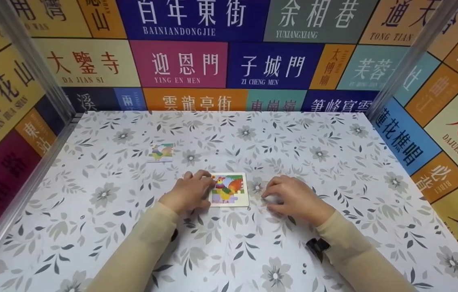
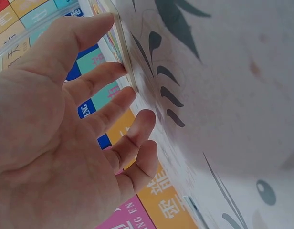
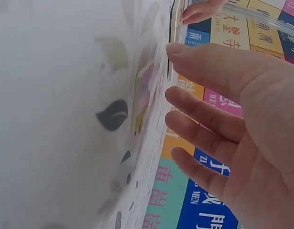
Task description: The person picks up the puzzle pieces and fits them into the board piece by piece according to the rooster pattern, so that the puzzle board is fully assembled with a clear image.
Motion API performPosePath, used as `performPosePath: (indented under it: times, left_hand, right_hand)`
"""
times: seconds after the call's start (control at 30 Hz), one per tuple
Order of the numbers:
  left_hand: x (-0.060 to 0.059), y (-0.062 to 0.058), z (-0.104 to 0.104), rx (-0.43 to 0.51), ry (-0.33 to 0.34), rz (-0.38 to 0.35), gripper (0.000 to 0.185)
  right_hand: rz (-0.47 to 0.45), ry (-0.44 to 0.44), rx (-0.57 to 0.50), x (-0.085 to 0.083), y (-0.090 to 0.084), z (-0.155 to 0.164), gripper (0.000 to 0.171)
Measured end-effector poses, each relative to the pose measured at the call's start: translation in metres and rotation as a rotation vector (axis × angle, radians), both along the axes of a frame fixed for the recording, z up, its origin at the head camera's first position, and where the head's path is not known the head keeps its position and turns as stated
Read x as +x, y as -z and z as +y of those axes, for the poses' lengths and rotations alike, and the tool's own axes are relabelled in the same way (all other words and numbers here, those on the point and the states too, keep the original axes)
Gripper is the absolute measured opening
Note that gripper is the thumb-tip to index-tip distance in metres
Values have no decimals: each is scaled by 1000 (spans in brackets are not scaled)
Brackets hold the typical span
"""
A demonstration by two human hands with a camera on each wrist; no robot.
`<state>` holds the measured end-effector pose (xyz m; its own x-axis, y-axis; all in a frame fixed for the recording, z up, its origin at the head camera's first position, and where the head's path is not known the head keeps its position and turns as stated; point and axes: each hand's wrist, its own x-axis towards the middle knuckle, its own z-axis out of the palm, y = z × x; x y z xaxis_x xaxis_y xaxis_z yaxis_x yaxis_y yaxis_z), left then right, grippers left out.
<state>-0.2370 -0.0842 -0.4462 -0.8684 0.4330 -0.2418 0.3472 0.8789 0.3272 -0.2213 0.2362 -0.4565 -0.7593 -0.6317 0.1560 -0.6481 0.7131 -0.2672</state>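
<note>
Two relaxed, empty hands, left hand (image 1: pixel 190 190) and right hand (image 1: pixel 292 198), flank the rooster puzzle (image 1: pixel 229 189) on the floral table (image 1: pixel 334 170).

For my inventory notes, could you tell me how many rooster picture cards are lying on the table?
2: the framed rooster puzzle between the left hand and right hand, and a smaller rooster card farther back on the left. Others may be hidden under the hands.

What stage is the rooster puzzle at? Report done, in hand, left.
Done: most of the rooster puzzle looks filled in its frame. In hand: the left hand touches the frame's left edge; the right hand rests beside it over something pale, unclear. Left: one loose piece lies apart.
</note>
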Motion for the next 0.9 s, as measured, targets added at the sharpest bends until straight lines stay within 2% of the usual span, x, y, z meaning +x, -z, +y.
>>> performPosePath:
  times: [0.2, 0.4, 0.67, 0.9]
  left_hand:
    - [0, -2, 1, -15, -22, -23, 60]
    - [0, 0, 1, -9, -14, -23, 59]
    - [1, 1, 0, 22, -13, -23, 57]
    - [0, 1, 0, 4, -20, -33, 59]
  right_hand:
    - [-31, 47, -9, 6, -2, 10, 24]
    - [-80, 78, 17, 12, -6, 15, 23]
    - [-76, 88, 67, 16, -7, 22, 21]
    - [-164, 116, 43, 17, -10, 27, 20]
